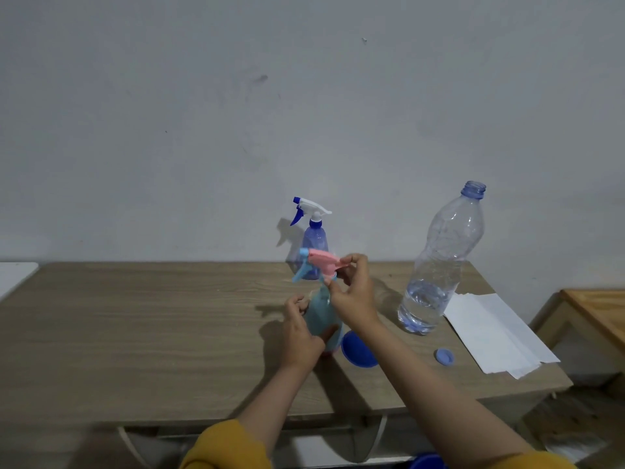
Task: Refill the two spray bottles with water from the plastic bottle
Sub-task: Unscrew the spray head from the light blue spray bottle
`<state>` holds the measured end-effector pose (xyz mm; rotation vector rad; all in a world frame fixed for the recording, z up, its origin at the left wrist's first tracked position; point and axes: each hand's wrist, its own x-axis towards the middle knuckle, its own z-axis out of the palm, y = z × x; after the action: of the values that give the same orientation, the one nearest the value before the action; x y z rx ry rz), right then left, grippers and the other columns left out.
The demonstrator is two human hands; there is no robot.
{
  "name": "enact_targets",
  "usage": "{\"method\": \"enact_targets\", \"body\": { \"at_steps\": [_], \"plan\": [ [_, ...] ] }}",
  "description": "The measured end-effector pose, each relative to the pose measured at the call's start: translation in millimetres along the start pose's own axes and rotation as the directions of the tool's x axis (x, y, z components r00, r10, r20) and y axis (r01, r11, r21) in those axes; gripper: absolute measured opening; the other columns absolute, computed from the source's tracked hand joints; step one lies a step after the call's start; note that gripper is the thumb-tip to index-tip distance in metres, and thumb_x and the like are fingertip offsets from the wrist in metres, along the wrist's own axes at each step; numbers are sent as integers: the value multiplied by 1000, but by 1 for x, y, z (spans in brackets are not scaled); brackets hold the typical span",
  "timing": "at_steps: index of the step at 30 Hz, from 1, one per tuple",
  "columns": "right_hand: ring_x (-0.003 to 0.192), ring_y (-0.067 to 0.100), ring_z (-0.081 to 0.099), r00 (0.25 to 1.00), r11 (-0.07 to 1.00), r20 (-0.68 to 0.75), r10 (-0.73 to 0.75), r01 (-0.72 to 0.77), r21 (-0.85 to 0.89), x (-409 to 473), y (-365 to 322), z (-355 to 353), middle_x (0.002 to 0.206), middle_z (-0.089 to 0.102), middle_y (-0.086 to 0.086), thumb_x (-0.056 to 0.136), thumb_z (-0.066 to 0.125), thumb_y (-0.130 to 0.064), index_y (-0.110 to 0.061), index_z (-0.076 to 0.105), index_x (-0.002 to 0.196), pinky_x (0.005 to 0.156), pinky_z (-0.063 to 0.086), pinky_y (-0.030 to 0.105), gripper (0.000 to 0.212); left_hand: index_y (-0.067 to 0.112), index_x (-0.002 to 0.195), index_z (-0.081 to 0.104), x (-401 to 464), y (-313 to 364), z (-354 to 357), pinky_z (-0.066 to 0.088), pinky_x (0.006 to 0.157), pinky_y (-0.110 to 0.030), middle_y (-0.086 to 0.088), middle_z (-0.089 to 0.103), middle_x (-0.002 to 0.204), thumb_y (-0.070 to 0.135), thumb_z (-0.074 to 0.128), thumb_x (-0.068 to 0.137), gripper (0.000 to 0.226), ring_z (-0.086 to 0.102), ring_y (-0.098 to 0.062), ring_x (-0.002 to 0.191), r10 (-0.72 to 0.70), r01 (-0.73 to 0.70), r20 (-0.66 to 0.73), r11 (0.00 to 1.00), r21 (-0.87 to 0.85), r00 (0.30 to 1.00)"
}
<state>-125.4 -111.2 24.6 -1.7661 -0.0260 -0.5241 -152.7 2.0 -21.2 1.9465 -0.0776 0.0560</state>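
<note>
A light blue spray bottle (321, 316) stands on the wooden table (152, 333), and my left hand (301, 336) grips its body. My right hand (355, 292) pinches its pink spray head (321, 260) with a blue trigger, at the bottle's neck. Behind it, against the wall, a dark blue spray bottle (314, 240) stands with its white head on. To the right the uncapped clear plastic bottle (439, 262) stands upright, with water only in its lower part. Its blue cap (444, 356) lies on the table in front of it.
A blue funnel-like piece (358, 350) lies just right of the light blue bottle. White paper sheets (497, 333) lie at the table's right end. A low wooden piece of furniture (595, 313) stands to the right, a white surface (13, 275) at far left.
</note>
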Motion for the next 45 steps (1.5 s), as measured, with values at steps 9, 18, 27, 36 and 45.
{"method": "enact_targets", "body": {
  "at_steps": [9,18,27,36,45],
  "plan": [
    [76,12,63,985,989,-90,-150,151,6,68,-78,-39,92,66,10,78,76,-11,-21,44,103,70,51,23,42,25,120,43,0,-2,1,40,64,-11,6,53,119,32,81,71,62,54,-11,105,56,-52,-43,994,97,998],
    [71,16,64,999,923,28,33,-20,-384,77,-54,-82,82,64,1,81,72,-18,-14,49,104,58,48,20,32,20,120,48,2,-10,4,37,65,-7,7,54,118,30,83,69,63,52,-8,103,74,-69,-75,995,71,994],
    [71,18,56,953,825,60,298,-226,-518,53,62,-78,78,59,3,82,63,-6,-8,55,97,54,42,22,17,17,123,48,1,-14,10,39,64,0,9,54,115,28,83,70,65,49,-2,97,91,-75,-127,990,123,988],
    [85,19,60,886,715,119,449,-276,-642,49,102,-71,98,70,11,87,65,-13,-6,65,106,70,40,22,20,34,123,42,3,-22,16,46,70,-13,19,49,112,43,80,68,68,50,1,98,57,-31,-148,985,172,987],
    [88,24,66,915,724,224,336,-100,-682,42,90,-81,96,72,10,93,58,-26,-11,66,109,75,51,32,24,33,123,41,3,-24,19,42,70,-10,15,51,118,45,80,68,68,49,-1,100,68,-37,-161,982,188,985]
  ]
}}
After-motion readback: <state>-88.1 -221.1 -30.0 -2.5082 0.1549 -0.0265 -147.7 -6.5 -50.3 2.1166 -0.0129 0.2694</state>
